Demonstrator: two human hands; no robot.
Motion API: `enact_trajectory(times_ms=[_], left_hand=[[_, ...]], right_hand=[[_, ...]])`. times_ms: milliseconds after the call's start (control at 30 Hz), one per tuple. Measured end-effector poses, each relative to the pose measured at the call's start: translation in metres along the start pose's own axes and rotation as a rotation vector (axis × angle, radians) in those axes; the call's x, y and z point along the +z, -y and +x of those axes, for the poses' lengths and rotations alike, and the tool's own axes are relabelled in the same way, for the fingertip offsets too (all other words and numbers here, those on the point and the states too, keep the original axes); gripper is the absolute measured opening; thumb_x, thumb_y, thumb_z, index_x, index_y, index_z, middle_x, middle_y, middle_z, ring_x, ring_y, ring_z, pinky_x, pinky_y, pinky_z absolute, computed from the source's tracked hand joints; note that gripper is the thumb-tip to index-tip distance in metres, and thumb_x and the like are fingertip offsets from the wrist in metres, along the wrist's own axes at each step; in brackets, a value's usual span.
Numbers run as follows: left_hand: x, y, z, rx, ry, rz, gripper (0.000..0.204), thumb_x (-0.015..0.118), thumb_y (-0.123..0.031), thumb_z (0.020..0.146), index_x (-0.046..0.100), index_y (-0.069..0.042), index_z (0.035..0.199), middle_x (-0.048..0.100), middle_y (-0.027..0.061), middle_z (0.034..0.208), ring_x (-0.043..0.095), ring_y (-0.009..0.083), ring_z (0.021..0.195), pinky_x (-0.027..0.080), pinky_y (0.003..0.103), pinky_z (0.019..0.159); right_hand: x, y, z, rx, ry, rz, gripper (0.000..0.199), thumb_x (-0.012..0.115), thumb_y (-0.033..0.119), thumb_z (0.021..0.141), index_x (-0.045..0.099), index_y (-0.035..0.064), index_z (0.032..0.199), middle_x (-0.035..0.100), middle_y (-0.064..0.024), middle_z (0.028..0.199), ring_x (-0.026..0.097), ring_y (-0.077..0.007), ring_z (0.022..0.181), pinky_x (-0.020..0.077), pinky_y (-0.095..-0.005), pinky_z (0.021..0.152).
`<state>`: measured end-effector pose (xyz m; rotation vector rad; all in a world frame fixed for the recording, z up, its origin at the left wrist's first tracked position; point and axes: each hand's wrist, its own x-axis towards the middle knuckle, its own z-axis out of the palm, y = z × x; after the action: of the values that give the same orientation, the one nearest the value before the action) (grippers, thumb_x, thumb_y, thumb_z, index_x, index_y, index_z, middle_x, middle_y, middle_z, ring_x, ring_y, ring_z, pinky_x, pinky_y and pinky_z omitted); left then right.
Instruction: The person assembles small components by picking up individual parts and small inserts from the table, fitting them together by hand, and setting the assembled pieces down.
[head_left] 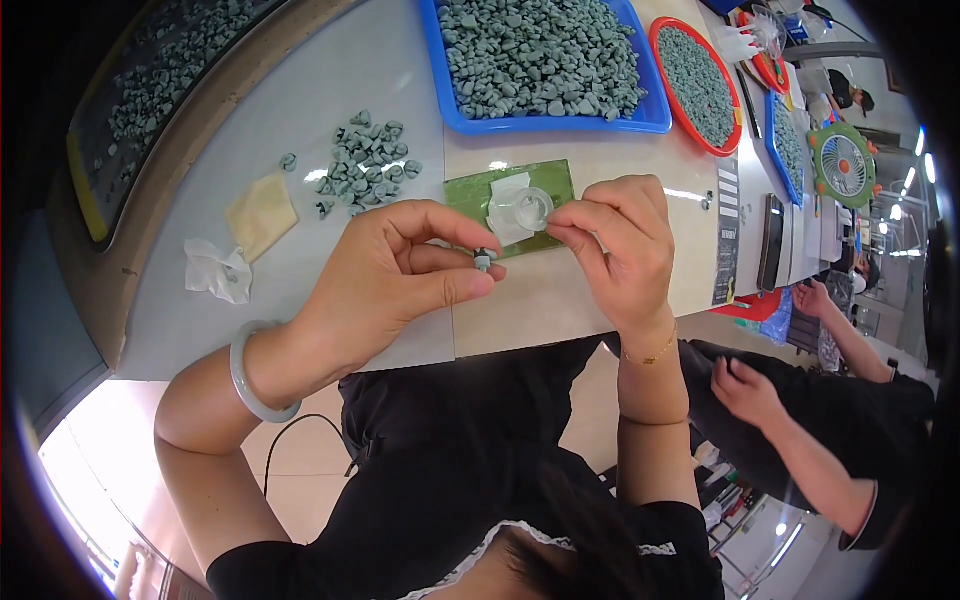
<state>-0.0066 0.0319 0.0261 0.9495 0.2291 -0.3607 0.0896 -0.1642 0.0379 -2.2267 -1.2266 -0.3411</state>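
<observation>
Between the thumb and fingers of my left hand (375, 268) is a small grey-green rubber-like part (483, 261) with a dark band round it. My right hand (628, 248) is closed in a pinch at the right edge of a small clear round dish (531, 207). Whatever its fingertips hold is hidden or too small to make out. Under the dish are a white paper piece (507, 232) and a green mat (465, 196). Left of the mat lies a loose heap of grey-green parts (365, 165), with a single one apart from it.
A blue tray (560, 127) and a red round tray (735, 140), both full of parts, stand behind the mat. A yellowish cloth (262, 215) and a crumpled white tissue (218, 272) lie at left. Another person's hand (750, 392) and a green fan (843, 165) are at right.
</observation>
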Motion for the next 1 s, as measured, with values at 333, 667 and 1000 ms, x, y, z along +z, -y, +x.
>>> enact_trajectory(times_ms=[333,667,1000], left_hand=[[0.002,0.0,0.003,-0.017,0.045,0.02,0.024,0.066,0.0,0.077,0.056,0.003,0.098,0.062,0.0105,0.093,0.062,0.0177,0.091,0.049,0.025,0.081],[0.003,0.003,0.003,-0.007,0.061,-0.046,0.024,0.067,0.001,0.075,0.055,0.002,0.097,0.063,0.0102,0.091,0.062,0.0135,0.082,0.049,0.024,0.076],[0.001,0.0,-0.001,-0.021,0.079,0.017,0.019,0.065,0.002,0.076,0.058,0.004,0.093,0.063,0.0108,0.09,0.062,0.0143,0.084,0.05,0.025,0.077]], right_hand=[[-0.003,0.014,-0.006,0.105,-0.013,0.317,0.015,0.073,0.006,0.064,0.063,0.0059,0.074,0.051,-0.0029,0.074,0.046,-0.0189,0.071,0.038,-0.0285,0.062],[0.015,0.032,-0.01,0.008,-0.137,0.272,0.02,0.074,0.009,0.06,0.065,0.0106,0.077,0.052,-0.0001,0.073,0.046,-0.0198,0.069,0.0386,-0.029,0.061],[0.013,0.027,-0.011,-0.169,-0.087,0.218,0.031,0.071,0.005,0.053,0.064,0.0114,0.082,0.053,0.0001,0.076,0.047,-0.0203,0.069,0.0402,-0.0289,0.061]])
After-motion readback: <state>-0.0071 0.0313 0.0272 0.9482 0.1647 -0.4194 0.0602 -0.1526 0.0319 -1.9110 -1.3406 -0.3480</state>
